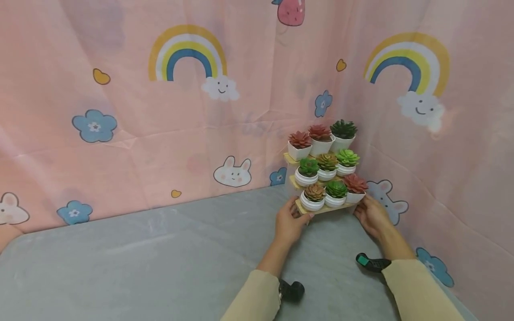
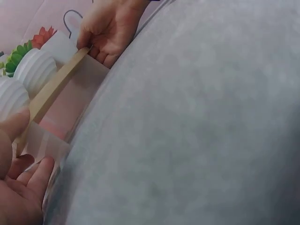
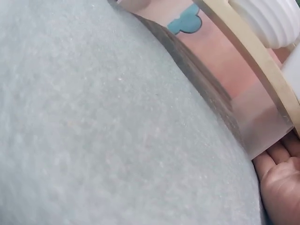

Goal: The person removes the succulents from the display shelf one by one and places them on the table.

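Item: stepped plant stand (image 1: 321, 208), pale wooden shelves on clear side panels, three tiers, set in the far right corner of a grey table (image 1: 160, 258). No brand, label or writing can be read on anything.

Contents: nine small white pots (image 1: 312, 203) of artificial succulents, three to a tier, in red, green and brown.

Left hand (image 1: 290, 223): fingers curled round the left end of the lowest shelf, thumb on top; gripping.

Right hand (image 1: 371, 215): fingers wrapped under the right end of the same shelf, thumb on its edge; gripping.

Surround: pink curtain (image 1: 160, 133) printed with rainbows, clouds, blue flowers, rabbits and hearts, hung behind and to the right of the table.
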`<state>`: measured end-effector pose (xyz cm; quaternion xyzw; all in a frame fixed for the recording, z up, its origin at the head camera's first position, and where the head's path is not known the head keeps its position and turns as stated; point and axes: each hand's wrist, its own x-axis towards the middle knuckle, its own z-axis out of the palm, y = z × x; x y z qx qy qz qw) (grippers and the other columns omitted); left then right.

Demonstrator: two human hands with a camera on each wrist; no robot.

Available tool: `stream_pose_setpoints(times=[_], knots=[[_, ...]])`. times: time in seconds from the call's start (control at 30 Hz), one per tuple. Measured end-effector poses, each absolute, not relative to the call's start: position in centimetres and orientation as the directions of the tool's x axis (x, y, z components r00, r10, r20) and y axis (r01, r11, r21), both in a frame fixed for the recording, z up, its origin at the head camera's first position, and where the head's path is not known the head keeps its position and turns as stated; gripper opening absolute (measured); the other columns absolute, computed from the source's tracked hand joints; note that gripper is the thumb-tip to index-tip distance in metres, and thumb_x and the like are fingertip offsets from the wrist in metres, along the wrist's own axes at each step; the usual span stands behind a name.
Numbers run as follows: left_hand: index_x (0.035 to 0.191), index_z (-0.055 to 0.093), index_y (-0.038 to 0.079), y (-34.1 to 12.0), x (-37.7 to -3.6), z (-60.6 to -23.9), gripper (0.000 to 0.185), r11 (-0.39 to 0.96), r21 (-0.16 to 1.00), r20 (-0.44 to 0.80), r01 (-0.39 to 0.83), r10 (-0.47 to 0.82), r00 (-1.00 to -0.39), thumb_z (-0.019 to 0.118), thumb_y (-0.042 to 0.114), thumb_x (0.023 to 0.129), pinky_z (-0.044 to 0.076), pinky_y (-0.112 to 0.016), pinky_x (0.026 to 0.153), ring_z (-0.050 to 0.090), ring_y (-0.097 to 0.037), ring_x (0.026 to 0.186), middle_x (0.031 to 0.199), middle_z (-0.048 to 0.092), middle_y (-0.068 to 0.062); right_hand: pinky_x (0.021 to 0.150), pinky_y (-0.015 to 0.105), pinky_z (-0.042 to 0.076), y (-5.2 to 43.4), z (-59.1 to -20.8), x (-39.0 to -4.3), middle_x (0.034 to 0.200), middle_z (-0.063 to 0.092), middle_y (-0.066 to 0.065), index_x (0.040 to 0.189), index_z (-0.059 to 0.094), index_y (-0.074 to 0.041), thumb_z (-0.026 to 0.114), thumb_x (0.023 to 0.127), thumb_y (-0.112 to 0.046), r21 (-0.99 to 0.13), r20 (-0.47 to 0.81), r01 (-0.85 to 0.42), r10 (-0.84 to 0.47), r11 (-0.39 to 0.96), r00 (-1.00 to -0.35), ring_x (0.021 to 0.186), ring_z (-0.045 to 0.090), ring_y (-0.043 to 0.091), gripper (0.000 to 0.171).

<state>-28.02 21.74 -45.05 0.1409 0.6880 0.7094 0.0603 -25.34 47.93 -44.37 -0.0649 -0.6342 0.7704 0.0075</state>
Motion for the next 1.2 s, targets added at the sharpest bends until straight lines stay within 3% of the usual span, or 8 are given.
stream_pose_setpoints(times=[0.17,0.27,0.47,0.57,0.67,0.8,1.0,1.2], knots=[[0.142,0.052,-0.004,21.9,-28.5,-45.1,0.066,-0.081,0.992,0.116,0.097,0.284,-0.952,0.078,-0.006,0.082,0.062,-0.022,0.081,0.071,-0.019,0.112,0.134,0.066,-0.019,0.107,0.02,0.043,47.9,-44.6,-25.2,0.13,0.06,-0.016,0.163,-0.005,-0.012,0.023,0.112,-0.03,-0.95,-0.01,-0.018,0.086,-0.311,-0.996,0.122,0.052,-0.005,0.061],[0.142,0.051,-0.006,21.4,-28.3,-44.9,0.065,-0.094,0.99,0.125,0.102,0.286,-0.95,0.077,-0.007,0.082,0.062,-0.023,0.081,0.071,-0.022,0.113,0.134,0.065,-0.021,0.09,0.014,0.05,47.6,-44.6,-25.1,0.112,0.067,-0.02,0.162,-0.005,-0.007,0.026,0.112,-0.025,-0.927,0.031,-0.06,0.085,-0.369,-0.996,0.107,0.059,-0.007,0.061],[0.141,0.052,-0.006,19.8,-28.1,-44.5,0.063,-0.082,0.989,0.14,0.121,0.292,-0.946,0.077,-0.007,0.082,0.062,-0.026,0.086,0.07,-0.025,0.114,0.133,0.066,-0.023,0.091,0.014,0.049,45.8,-44.1,-24.7,0.113,0.061,-0.022,0.16,-0.008,-0.002,0.026,0.112,-0.025,-0.936,0.039,-0.076,0.113,-0.342,-0.993,0.108,0.056,-0.008,0.063],[0.144,0.049,-0.007,18.9,-28.0,-44.2,0.067,-0.089,0.99,0.136,0.114,0.308,-0.942,0.076,-0.007,0.083,0.061,-0.027,0.088,0.069,-0.028,0.117,0.135,0.064,-0.024,0.09,0.015,0.05,44.7,-43.8,-24.2,0.112,0.064,-0.018,0.159,0.026,-0.015,0.025,0.112,-0.021,-0.922,0.06,-0.103,0.123,-0.373,-0.991,0.107,0.059,-0.005,0.047],[0.145,0.047,-0.008,17.6,-27.9,-43.8,0.067,-0.092,0.987,0.154,0.131,0.318,-0.935,0.076,-0.007,0.084,0.061,-0.029,0.09,0.068,-0.03,0.119,0.136,0.063,-0.024,0.088,0.018,0.053,43.4,-43.3,-23.8,0.108,0.069,-0.011,0.127,0.063,-0.02,0.027,0.112,-0.016,-0.888,0.082,-0.134,0.135,-0.439,-0.987,0.102,0.062,0.001,0.039],[0.144,0.049,-0.006,17.2,-28.0,-43.5,0.066,-0.082,0.985,0.168,0.149,0.318,-0.933,0.076,-0.006,0.084,0.062,-0.031,0.09,0.068,-0.031,0.118,0.133,0.065,-0.023,0.083,0.019,0.055,43.2,-43.0,-23.7,0.103,0.071,-0.007,0.105,0.075,-0.025,0.028,0.111,-0.012,-0.864,0.106,-0.156,0.129,-0.479,-0.986,0.097,0.065,0.004,0.049],[0.147,0.049,-0.001,17.2,-28.0,-43.2,0.066,-0.042,0.99,0.141,0.134,0.33,-0.933,0.075,0.0,0.086,0.06,-0.034,0.094,0.067,-0.032,0.121,0.136,0.064,-0.021,0.087,0.016,0.053,43.7,-43.1,-24.0,0.106,0.07,-0.011,0.122,0.066,-0.022,0.028,0.111,-0.012,-0.88,0.092,-0.131,0.108,-0.456,-0.99,0.101,0.064,0.001,0.041],[0.149,0.047,0.001,16.8,-27.9,-43.4,0.066,0.006,0.991,0.124,0.134,0.342,-0.932,0.074,0.003,0.089,0.06,-0.035,0.094,0.067,-0.032,0.122,0.139,0.062,-0.02,0.092,0.014,0.051,43.9,-43.5,-24.5,0.108,0.067,-0.021,0.16,0.001,0.003,0.022,0.112,-0.016,-0.936,0.055,-0.085,0.095,-0.342,-0.994,0.106,0.061,-0.005,0.056]])
